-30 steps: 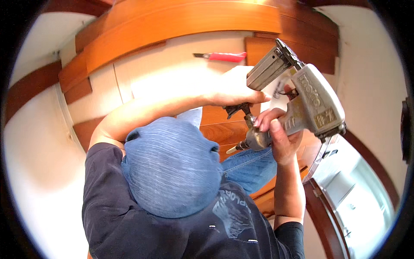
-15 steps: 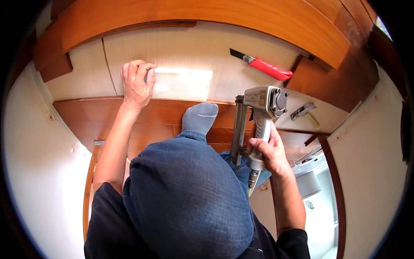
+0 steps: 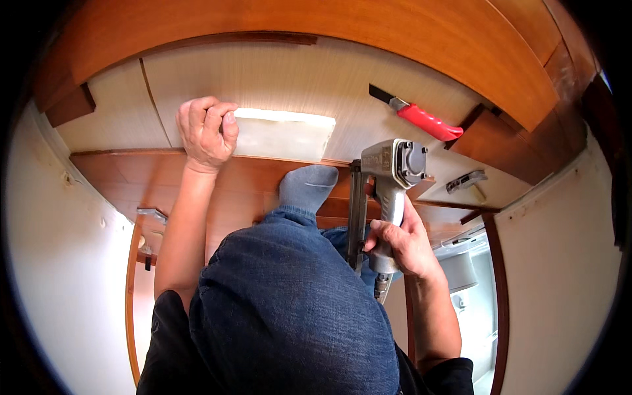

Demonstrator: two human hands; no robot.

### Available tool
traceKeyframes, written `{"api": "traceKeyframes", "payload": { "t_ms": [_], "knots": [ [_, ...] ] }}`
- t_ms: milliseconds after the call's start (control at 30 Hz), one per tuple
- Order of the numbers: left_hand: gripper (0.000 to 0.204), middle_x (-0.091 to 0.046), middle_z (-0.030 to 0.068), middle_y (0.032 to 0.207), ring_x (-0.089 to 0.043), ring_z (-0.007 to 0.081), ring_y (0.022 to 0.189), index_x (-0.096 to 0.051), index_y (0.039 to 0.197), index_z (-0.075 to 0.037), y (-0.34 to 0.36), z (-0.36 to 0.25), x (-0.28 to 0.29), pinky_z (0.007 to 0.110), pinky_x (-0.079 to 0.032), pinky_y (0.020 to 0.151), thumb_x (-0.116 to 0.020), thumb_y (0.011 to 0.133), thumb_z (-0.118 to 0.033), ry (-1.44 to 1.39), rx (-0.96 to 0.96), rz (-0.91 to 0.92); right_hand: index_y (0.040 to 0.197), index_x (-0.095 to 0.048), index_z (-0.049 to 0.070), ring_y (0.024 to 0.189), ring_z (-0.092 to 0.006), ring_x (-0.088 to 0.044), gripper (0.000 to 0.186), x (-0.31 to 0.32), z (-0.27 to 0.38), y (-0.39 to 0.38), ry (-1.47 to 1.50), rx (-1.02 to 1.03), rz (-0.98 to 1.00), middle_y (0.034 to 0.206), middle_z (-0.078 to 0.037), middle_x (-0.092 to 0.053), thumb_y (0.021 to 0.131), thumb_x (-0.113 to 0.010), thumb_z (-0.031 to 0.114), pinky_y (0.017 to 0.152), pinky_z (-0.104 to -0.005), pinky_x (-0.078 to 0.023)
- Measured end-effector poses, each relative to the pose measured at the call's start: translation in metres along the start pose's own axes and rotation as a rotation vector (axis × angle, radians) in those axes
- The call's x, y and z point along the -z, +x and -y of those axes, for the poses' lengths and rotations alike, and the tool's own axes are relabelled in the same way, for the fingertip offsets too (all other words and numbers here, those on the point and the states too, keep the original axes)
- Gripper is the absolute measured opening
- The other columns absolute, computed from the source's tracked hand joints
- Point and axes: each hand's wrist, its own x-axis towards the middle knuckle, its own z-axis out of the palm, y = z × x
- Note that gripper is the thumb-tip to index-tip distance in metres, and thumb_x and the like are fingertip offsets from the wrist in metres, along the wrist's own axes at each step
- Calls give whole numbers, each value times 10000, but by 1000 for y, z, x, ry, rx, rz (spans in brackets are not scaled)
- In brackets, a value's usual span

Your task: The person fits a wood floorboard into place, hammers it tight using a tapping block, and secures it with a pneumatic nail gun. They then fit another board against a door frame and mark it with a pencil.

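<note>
My left hand [image 3: 204, 135] is closed, fingertips pinched at the upper left corner of a thin white rectangular piece [image 3: 283, 138] on the pale boards. My right hand [image 3: 405, 240] grips the handle of a silver pneumatic nail gun [image 3: 401, 161], with its magazine on the left and hose fitting downward. Beyond the gun lie a red-handled knife with a black blade [image 3: 428, 120] and, farther right, a hammer [image 3: 464, 182], partly in shade. My sock-covered foot [image 3: 306, 187] rests on reddish wooden flooring [image 3: 125, 178], just below the white piece.
Long orange-brown planks [image 3: 263, 16] arch across the far side, with shorter dark offcuts [image 3: 494, 145] at both ends. Pale walls [image 3: 553, 270] flank me on either side. Behind me at right is an opening [image 3: 471, 309] into a bright room with white fixtures.
My left hand has left the nail gun and moved left onto the white piece. My right hand has lowered the gun and turned it; in the last half second it shifted slightly.
</note>
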Motion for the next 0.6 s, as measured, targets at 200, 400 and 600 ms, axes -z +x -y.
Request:
{"api": "traceKeyframes", "payload": {
  "t_ms": [200,400,600],
  "knots": [
    [144,-605,30,988,-562,263,939,-737,966,-176,-3,-2,0,403,-462,855,-620,976,-261,11,-9,-12,1453,-438,59,717,-135,-634,528,-6,-8,-1,7,-5,-9,1014,-60,-611,962,-620,-7,674,-295,-558],
    [132,-613,45,989,-560,264,941,-740,976,-168,-4,2,0,401,-462,859,-627,967,-236,12,-25,-15,1456,-444,59,710,-140,-654,537,30,0,-6,8,-43,-41,944,-51,-626,956,-632,-1,674,-279,-564],
    [126,-621,49,993,-563,268,951,-741,980,-155,-1,3,-2,403,-461,870,-633,965,-218,20,-41,-15,1454,-483,77,691,-125,-641,553,42,4,-12,-21,-57,-107,976,-43,-640,929,-644,12,660,-271,-545]
  ]
}}
